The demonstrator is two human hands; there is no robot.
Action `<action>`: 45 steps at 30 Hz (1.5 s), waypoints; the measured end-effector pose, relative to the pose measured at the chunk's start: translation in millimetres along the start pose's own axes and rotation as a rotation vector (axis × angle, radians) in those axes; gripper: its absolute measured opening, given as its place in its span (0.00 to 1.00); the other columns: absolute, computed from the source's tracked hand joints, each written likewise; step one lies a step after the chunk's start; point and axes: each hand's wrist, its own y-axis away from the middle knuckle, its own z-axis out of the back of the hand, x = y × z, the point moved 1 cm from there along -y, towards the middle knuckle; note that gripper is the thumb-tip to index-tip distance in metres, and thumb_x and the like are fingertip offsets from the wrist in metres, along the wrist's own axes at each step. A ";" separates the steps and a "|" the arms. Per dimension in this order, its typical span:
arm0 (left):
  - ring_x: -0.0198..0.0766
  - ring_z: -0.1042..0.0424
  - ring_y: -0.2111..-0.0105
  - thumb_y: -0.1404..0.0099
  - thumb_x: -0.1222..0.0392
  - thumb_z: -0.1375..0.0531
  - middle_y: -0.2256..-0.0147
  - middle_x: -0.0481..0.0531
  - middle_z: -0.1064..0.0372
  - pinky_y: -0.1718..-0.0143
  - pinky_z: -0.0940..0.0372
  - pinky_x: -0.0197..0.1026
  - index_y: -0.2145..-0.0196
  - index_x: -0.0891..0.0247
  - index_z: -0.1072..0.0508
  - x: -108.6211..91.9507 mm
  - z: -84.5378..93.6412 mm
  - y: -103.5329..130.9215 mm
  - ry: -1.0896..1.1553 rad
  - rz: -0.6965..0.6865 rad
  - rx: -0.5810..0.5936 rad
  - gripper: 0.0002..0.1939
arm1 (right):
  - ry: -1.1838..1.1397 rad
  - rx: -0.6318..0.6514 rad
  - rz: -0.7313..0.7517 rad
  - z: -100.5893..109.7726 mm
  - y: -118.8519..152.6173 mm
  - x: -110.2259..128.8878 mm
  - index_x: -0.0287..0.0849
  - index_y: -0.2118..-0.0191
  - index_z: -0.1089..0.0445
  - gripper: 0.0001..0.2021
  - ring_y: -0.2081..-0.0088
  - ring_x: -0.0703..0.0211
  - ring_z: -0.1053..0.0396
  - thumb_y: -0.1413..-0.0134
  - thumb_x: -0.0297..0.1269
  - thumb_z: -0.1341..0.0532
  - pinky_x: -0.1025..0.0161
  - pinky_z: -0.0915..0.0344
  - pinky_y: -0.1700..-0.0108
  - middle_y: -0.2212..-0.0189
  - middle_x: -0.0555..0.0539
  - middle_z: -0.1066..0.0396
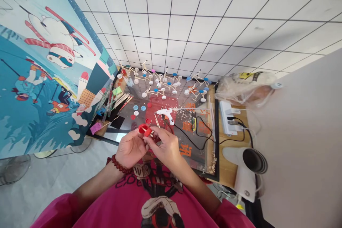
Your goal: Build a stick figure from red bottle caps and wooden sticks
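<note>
In front of my chest, my left hand [133, 148] is closed on a red bottle cap [142, 127], held by its edge with the hollow side up. A short pale stick shows inside the cap. My right hand [165, 146] pinches a second small red piece [148, 132] right beside it, with a pale tip sticking out; its exact kind is partly hidden by my fingers. Just beyond my hands, a white hot glue gun [167, 115] lies on the table, near thin wooden sticks [157, 121] and another red cap [148, 121].
Stick-and-cap models [160, 82] crowd the back of the table. Loose blue caps [135, 107] lie left of the glue gun. A black cable [199, 148] runs right to a power strip [227, 117]. Sticks and black sheets [117, 122] lie left, below an illustrated panel [53, 78].
</note>
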 end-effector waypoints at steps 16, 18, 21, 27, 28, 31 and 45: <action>0.35 0.24 0.70 0.33 0.71 0.43 0.68 0.51 0.23 0.67 0.27 0.36 0.52 0.63 0.26 4.5 -2.3 -3.7 -0.059 -0.097 0.009 0.14 | -0.092 0.020 0.001 0.8 -0.8 -7.3 0.48 0.50 0.25 0.13 0.66 0.57 0.24 0.39 0.42 0.36 0.63 0.26 0.61 0.65 0.46 0.22; 0.35 0.23 0.68 0.33 0.70 0.43 0.68 0.52 0.23 0.66 0.27 0.36 0.52 0.64 0.26 4.1 -1.8 -4.8 -0.057 -0.097 -0.005 0.13 | -0.075 0.030 0.038 2.1 -1.4 -6.2 0.48 0.49 0.25 0.13 0.64 0.55 0.24 0.38 0.40 0.38 0.61 0.26 0.58 0.65 0.45 0.22; 0.35 0.23 0.69 0.32 0.70 0.43 0.68 0.51 0.23 0.65 0.27 0.36 0.52 0.64 0.26 3.8 -0.1 -6.9 -0.058 -0.098 0.007 0.13 | -0.058 0.031 0.083 3.6 -1.9 -4.5 0.48 0.49 0.25 0.12 0.63 0.55 0.24 0.36 0.37 0.41 0.60 0.25 0.58 0.64 0.44 0.22; 0.35 0.22 0.67 0.33 0.70 0.42 0.68 0.50 0.23 0.64 0.27 0.35 0.52 0.63 0.27 3.7 4.8 -10.8 -0.091 -0.091 0.034 0.13 | -0.033 0.044 0.097 3.0 -0.9 -3.5 0.47 0.50 0.25 0.13 0.65 0.56 0.24 0.36 0.34 0.42 0.61 0.25 0.60 0.64 0.44 0.22; 0.35 0.22 0.67 0.33 0.70 0.41 0.67 0.51 0.22 0.63 0.27 0.36 0.51 0.62 0.27 3.6 6.0 -11.1 -0.099 -0.091 0.036 0.14 | -0.037 0.049 0.098 3.3 -0.9 -3.3 0.47 0.50 0.25 0.13 0.64 0.56 0.23 0.36 0.34 0.43 0.60 0.25 0.59 0.64 0.44 0.22; 0.35 0.22 0.65 0.35 0.70 0.39 0.63 0.51 0.22 0.60 0.27 0.38 0.48 0.60 0.29 3.7 11.2 -11.5 -0.123 -0.117 0.032 0.18 | -0.060 0.062 0.094 5.1 -1.2 -2.7 0.47 0.48 0.26 0.15 0.61 0.55 0.23 0.37 0.32 0.43 0.59 0.25 0.57 0.61 0.43 0.22; 0.36 0.26 0.57 0.47 0.75 0.31 0.58 0.50 0.26 0.52 0.32 0.36 0.44 0.53 0.29 -3.5 15.6 -2.2 -0.589 -0.633 0.041 0.35 | -0.354 0.052 -0.088 -1.5 -0.4 -13.1 0.46 0.53 0.24 0.10 0.59 0.56 0.23 0.39 0.35 0.39 0.60 0.27 0.54 0.61 0.45 0.21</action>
